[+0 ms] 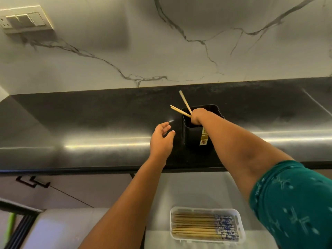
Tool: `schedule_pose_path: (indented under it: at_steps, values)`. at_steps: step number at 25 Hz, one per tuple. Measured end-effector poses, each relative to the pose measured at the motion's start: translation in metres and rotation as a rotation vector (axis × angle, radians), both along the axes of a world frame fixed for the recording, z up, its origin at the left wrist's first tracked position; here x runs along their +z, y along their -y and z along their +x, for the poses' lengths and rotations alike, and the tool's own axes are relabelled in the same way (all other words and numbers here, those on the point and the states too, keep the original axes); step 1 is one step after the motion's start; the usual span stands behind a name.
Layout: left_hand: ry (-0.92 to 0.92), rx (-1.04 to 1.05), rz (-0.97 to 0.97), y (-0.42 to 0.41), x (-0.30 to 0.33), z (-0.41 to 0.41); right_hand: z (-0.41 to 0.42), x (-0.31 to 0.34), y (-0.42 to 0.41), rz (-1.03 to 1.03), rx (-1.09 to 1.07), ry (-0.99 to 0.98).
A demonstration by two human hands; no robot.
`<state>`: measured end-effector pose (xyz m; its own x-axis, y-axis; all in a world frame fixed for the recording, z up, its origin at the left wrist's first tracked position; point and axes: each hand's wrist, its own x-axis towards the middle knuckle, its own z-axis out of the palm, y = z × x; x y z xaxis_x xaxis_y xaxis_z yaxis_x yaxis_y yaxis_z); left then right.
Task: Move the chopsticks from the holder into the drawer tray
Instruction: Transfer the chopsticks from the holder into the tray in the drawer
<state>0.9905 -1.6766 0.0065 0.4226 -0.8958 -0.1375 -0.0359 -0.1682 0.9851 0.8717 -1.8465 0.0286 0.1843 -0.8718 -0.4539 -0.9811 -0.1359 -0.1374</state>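
A black square holder (195,135) with a small label stands on the dark countertop (89,119). My right hand (197,116) is at the holder's mouth, closed around a few pale wooden chopsticks (180,111) whose ends stick up and to the left. My left hand (161,139) hovers just left of the holder, fingers apart, holding nothing. Below the counter's front edge, a white plastic tray (239,215) lies in the open drawer. It holds several chopsticks (194,225) with blue patterned ends lying side by side.
A marble-look wall with a switch plate (25,19) rises behind the counter. Grey cabinet fronts with a black handle (32,182) sit at the lower left. My teal sleeve (294,200) fills the lower right.
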Motion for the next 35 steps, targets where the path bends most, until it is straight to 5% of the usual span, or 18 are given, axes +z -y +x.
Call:
schedule_pose_path:
  at_steps: [4,9,12,15,18,21,27,29,32,35]
  values:
    - [-0.008,-0.011,0.013,-0.002,-0.001,0.004,-0.007,0.003,-0.004,-0.143,0.041,0.086]
    - [0.207,-0.095,-0.123,-0.032,0.027,-0.022,-0.026,0.074,-0.058,-0.439,-0.107,0.788]
    - [0.305,-0.136,-0.25,-0.064,0.048,-0.044,-0.058,0.097,-0.124,-0.511,-0.12,1.043]
    - [-0.021,-0.169,-0.194,-0.095,0.056,-0.065,-0.084,0.076,-0.191,-0.232,-0.152,1.091]
    - [-0.47,-0.252,-0.058,-0.121,0.043,-0.087,-0.103,0.039,-0.246,0.212,-0.04,0.916]
    - [-0.566,-0.256,0.064,-0.149,0.013,-0.107,-0.12,0.008,-0.276,0.504,-0.069,0.843]
    - [-0.776,-0.082,0.086,-0.187,-0.023,-0.118,-0.168,-0.026,-0.303,0.44,-0.016,0.596]
    - [-0.831,0.027,0.029,-0.191,-0.023,-0.11,-0.193,-0.034,-0.307,0.465,-0.183,0.715]
    - [-0.82,0.078,-0.008,-0.198,-0.022,-0.11,-0.207,-0.047,-0.313,0.483,-0.69,1.27]
    - [-0.813,0.036,0.024,-0.208,-0.03,-0.139,-0.185,-0.063,-0.321,0.48,-0.812,1.489]
